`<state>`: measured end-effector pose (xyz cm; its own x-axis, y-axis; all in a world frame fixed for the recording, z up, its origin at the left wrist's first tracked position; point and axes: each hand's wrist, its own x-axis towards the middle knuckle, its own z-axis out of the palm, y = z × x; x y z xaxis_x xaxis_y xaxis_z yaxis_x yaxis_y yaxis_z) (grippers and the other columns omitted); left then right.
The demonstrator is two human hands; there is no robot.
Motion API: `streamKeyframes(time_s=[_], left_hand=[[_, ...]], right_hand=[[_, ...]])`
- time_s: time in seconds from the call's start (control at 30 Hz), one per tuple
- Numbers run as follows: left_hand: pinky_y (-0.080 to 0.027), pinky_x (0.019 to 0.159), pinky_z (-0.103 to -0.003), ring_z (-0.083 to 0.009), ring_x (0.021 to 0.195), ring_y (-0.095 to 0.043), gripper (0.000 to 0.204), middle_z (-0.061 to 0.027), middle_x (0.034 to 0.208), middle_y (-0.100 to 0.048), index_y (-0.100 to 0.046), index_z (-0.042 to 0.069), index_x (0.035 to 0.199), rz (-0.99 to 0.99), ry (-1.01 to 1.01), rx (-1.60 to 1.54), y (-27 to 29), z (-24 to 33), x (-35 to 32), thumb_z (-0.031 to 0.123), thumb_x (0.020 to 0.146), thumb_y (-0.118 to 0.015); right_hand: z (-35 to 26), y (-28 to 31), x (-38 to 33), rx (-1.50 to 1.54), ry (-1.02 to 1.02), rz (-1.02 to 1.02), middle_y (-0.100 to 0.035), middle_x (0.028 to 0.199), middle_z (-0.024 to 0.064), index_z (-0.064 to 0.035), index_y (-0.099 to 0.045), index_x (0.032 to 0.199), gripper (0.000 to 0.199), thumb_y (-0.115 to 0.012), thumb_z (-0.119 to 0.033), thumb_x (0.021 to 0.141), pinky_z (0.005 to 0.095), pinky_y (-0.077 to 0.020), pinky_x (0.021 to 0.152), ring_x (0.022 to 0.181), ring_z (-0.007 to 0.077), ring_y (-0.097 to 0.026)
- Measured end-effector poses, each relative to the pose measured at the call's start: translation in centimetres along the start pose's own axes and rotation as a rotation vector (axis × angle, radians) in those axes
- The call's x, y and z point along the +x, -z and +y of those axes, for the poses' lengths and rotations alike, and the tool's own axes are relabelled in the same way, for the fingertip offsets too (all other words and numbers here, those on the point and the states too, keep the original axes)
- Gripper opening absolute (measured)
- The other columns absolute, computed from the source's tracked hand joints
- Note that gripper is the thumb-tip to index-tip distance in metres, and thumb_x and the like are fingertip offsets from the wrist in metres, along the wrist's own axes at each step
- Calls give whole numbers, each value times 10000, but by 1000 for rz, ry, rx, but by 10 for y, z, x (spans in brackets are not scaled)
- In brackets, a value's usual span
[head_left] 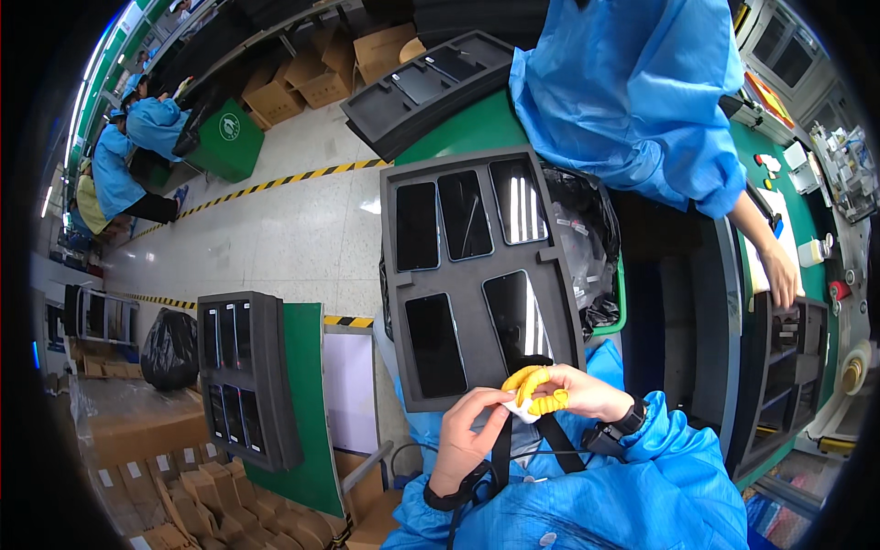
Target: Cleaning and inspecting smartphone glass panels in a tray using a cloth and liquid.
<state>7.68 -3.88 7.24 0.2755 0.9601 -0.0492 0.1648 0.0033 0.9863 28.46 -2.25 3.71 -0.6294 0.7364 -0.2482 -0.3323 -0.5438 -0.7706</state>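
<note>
A dark grey foam tray [396, 275] lies in front of me with several black phones in its slots. One phone [515, 314] lies in the near right slot, just beyond my hands. My right hand [573, 390], with yellow finger cots on thumb and forefinger, meets my left hand [463, 435] over the tray's near edge. Both pinch a small white piece [521, 412] between their fingertips. Black straps hang below the hands over my blue sleeves.
A co-worker in a blue coat [632, 92] stands at the green bench [807, 229] on the right, hand on a white sheet. More foam trays [426, 87] lie beyond; another tray [243, 376] stands left. A black bag [587, 238], cardboard boxes [211, 495].
</note>
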Motion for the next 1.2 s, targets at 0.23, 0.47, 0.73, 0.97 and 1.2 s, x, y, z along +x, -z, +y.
streamKeyframes(time_s=[0.23,0.47,0.73,0.97,1.2], left_hand=[[-459,712,-256,-144,762,-567,205,-74,834,-559,-596,-8,999,177,66,128,8,-9,-1,-54,799,-607],[-470,649,-303,-196,718,-574,144,-102,867,-556,-598,-9,954,352,-53,574,27,-63,-4,-52,820,-571],[-496,654,-379,-300,765,-597,143,-123,846,-592,-618,23,880,531,-173,624,15,-104,-7,-31,748,-619],[-502,638,-357,-273,735,-605,148,-89,847,-609,-625,50,856,594,-284,731,16,-106,0,-20,726,-629],[-494,614,-351,-255,710,-604,129,-65,835,-614,-629,71,851,591,-280,785,13,-107,0,22,731,-630]], right_hand=[[-8,13,-8,-571,44,118,-668,1009,83,-32,-661,1033,258,-721,-31,782,286,-490,872,936,171,-624],[-32,22,1,-1587,471,110,-621,962,87,-43,-661,1040,303,-672,-70,739,346,-507,790,893,260,-599],[-27,51,49,-1909,638,-463,-578,933,83,-12,-661,979,304,-632,-103,690,322,-532,750,882,228,-572],[-65,88,131,-1813,595,-141,-589,944,120,-4,-610,1085,350,-599,-26,736,331,-485,774,887,276,-548],[-20,42,50,-1746,532,-549,-546,770,88,-30,-635,715,43,-606,-61,709,338,-509,735,788,233,-566]])
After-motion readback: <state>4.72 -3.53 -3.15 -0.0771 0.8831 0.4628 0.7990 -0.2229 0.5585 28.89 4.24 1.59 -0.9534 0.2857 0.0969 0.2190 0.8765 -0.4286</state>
